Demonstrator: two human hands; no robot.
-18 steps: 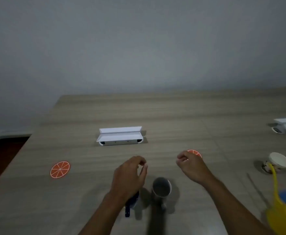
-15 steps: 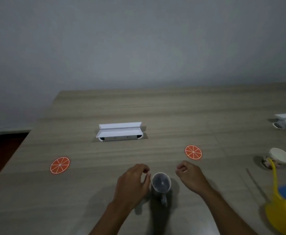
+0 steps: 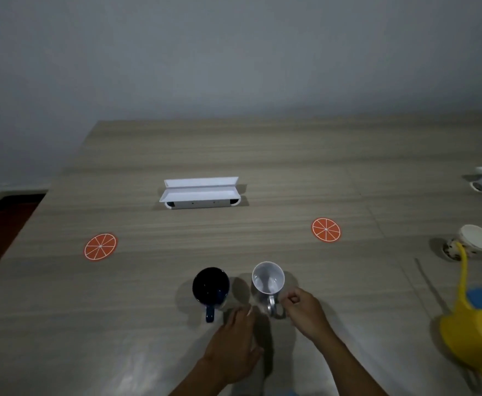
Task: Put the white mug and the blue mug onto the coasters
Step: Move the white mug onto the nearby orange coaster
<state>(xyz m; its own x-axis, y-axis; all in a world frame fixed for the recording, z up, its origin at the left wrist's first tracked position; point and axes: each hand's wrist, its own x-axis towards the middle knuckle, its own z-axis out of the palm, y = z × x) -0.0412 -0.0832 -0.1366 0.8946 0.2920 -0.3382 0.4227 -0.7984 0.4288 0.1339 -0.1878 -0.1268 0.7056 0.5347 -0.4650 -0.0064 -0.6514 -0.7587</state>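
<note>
Blue mug (image 3: 210, 287) and white mug (image 3: 268, 281) stand upright side by side on the wooden table (image 3: 262, 167), near front edge, handles pointing toward the person, small gap between them. Neither is on a coaster. Left coaster (image 3: 100, 247), orange-slice print, well apart to the left; right coaster (image 3: 326, 230) off to the right and a bit farther back. Left hand (image 3: 234, 347) lies palm down just behind the mugs, fingers loosely spread, holding nothing, fingertips near blue mug's handle. Right hand (image 3: 305, 312) curled with fingers pinched together right at white mug's handle; cannot tell if it grips the handle. White box (image 3: 200, 192) farther back at centre. Yellow watering can (image 3: 474, 332) and small cup (image 3: 471, 242) at right.
</note>
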